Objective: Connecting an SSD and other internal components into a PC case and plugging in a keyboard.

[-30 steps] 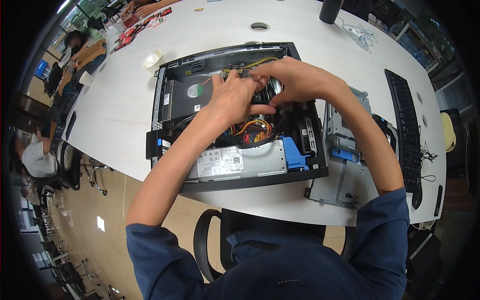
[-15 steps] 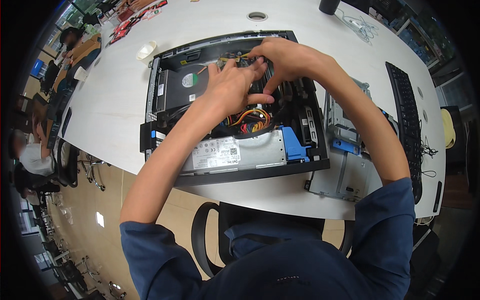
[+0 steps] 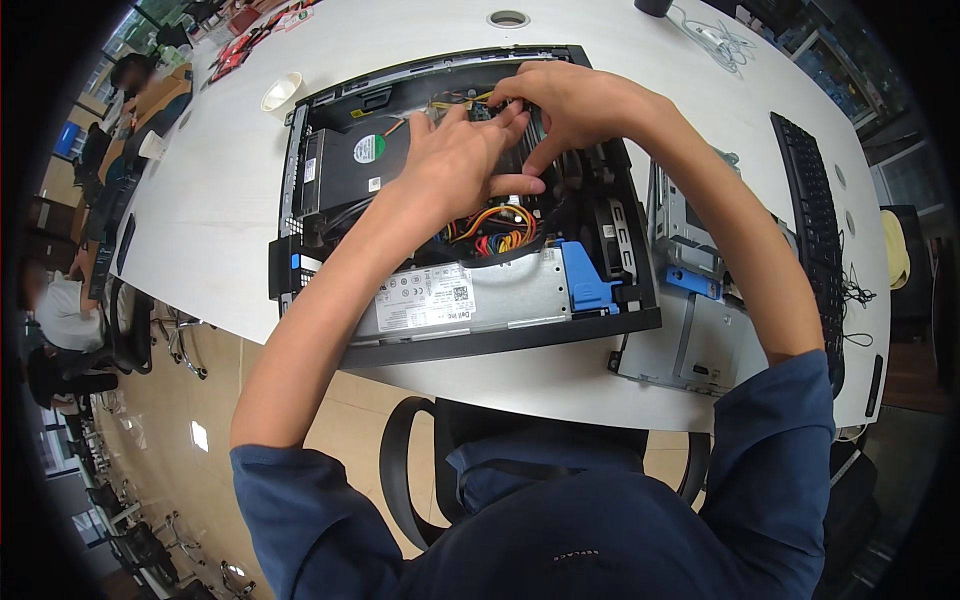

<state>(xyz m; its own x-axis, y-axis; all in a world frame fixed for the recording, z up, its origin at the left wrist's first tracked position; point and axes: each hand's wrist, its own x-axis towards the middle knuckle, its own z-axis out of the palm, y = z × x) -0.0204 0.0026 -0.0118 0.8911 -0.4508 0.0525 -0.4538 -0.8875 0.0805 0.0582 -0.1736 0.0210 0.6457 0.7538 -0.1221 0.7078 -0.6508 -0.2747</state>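
Note:
A desktop computer case (image 3: 520,345) lies on its side on the white table, its inside exposed. My left hand (image 3: 455,160) reaches over the fan shroud (image 3: 335,190), fingers spread, thumb extended toward the dark slats beside it. From the far right, my right hand (image 3: 565,105) curves into the case. Its index finger and thumb are bent around the same slatted spot, their grip partly hidden behind my left fingertips. Nearer to me are colored wires (image 3: 505,240), a silver power supply (image 3: 520,290) and a blue plastic latch (image 3: 588,280).
Removed metal brackets (image 3: 690,335) lie right of the case, with a black keyboard (image 3: 810,215) beyond. A paper cup (image 3: 284,93) stands by the far left corner. A coiled cable (image 3: 715,45) lies at the back. Other people sit at the left; a black chair (image 3: 405,455) is below the table edge.
The case and table appear shifted slightly up and left in the picture. Both hands stay at the same spot inside the case, with only slight finger movement.

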